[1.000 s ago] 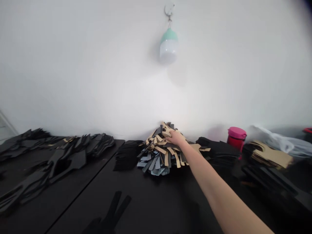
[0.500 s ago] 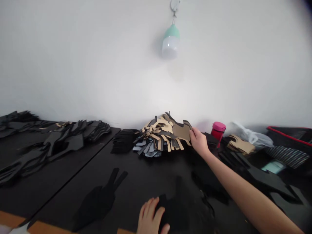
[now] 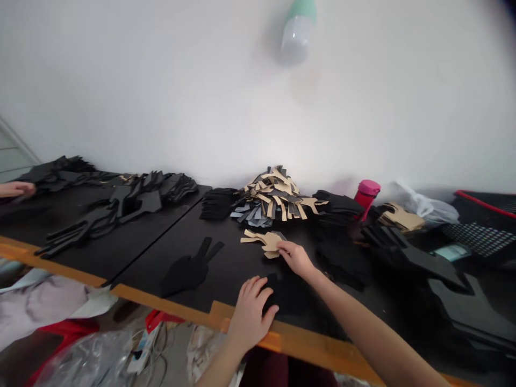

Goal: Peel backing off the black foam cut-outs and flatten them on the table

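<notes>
My right hand pinches a flat tan cut-out piece with strip-like prongs, held low over the black table, prongs pointing left. A dark layer shows along the piece's far edge. My left hand rests by the table's front edge, fingers stretched out and touching a black piece that is hard to make out against the table. A black two-pronged cut-out lies flat to the left. Behind my right hand rises a heap of tan, black and grey cut-outs.
Stacks of black pieces flank the heap. Dark cut-outs cover the left table. A red bottle, a plastic bag and a black basket stand right. A co-worker's hand is far left. The table has an orange edge.
My right hand has come back from the heap toward me with a tan cut-out. The view has tilted down, and a co-worker's hand now shows at far left.
</notes>
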{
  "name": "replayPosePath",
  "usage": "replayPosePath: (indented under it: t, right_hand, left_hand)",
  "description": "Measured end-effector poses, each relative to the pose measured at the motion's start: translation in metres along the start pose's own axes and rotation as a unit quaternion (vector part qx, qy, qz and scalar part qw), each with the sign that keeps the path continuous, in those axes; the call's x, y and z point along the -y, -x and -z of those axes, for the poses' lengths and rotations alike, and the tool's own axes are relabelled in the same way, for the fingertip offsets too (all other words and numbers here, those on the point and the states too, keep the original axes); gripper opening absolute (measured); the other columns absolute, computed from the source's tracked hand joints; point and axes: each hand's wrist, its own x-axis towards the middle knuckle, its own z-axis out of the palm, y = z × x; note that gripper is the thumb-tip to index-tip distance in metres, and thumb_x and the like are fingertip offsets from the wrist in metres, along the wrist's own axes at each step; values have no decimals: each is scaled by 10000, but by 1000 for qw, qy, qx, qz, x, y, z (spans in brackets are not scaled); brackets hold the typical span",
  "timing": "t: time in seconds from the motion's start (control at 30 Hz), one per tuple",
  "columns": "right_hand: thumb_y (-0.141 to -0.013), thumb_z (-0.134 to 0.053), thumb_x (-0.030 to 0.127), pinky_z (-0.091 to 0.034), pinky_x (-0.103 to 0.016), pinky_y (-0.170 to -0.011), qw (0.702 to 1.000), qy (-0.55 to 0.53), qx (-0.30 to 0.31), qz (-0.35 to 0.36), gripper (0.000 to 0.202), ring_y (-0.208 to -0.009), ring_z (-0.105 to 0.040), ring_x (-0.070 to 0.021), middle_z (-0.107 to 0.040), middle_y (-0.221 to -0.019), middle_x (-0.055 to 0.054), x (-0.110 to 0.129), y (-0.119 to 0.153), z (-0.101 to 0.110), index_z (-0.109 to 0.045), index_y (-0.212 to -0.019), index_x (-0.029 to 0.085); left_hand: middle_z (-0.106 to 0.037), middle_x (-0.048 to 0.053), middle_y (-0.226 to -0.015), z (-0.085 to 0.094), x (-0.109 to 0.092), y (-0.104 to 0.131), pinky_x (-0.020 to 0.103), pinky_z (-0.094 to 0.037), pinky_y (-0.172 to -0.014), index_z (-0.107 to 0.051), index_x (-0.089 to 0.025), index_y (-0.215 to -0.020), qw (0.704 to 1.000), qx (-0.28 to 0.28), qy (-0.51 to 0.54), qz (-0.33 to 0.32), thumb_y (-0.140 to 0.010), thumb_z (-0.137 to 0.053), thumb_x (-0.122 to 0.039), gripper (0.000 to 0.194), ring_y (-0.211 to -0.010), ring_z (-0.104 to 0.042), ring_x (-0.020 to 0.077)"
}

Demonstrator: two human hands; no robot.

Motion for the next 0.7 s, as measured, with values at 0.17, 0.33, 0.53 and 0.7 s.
replayPosePath:
  t: [0.17,0.33,0.53,0.7]
  right_hand:
    - [-818,-440,209,-461,-359,-886,991,-26,-92,-95,227,-906,-613,-212,-658,-955,-96,5,0,19,-643,-904,150]
    - [-815,-416,349,-481,-450,-834,935,-96,-239,-244,326,-909,-605,-274,-627,-957,-159,-4,-7,43,-581,-984,124]
    - [-742,-495,375,-567,-350,-606,865,-298,-238,-327,271,-779,-636,-226,-627,-883,-109,15,19,54,-506,-901,157]
    - [-687,-609,396,-553,-305,-543,833,-388,-177,-352,329,-721,-601,-187,-588,-790,-34,55,58,40,-479,-901,184]
  left_hand:
    - [-535,104,-1213,1,-2,-1,507,-385,-994,-595,-181,-1029,1000,-10,4,3,-814,-526,-251,236,-1178,-449,266]
    - [-551,107,-1189,-1,0,1,490,-392,-995,-601,-175,-1018,999,-22,27,10,-821,-523,-256,227,-1177,-457,262]
    - [-578,107,-1147,2,0,-7,485,-337,-1034,-617,-188,-1025,935,-108,297,161,-786,-584,-328,279,-1139,-492,254]
    - [-585,147,-1112,-2,-23,-31,387,-506,-856,-408,-152,-1187,833,-132,461,275,-835,-511,-388,437,-998,-599,209]
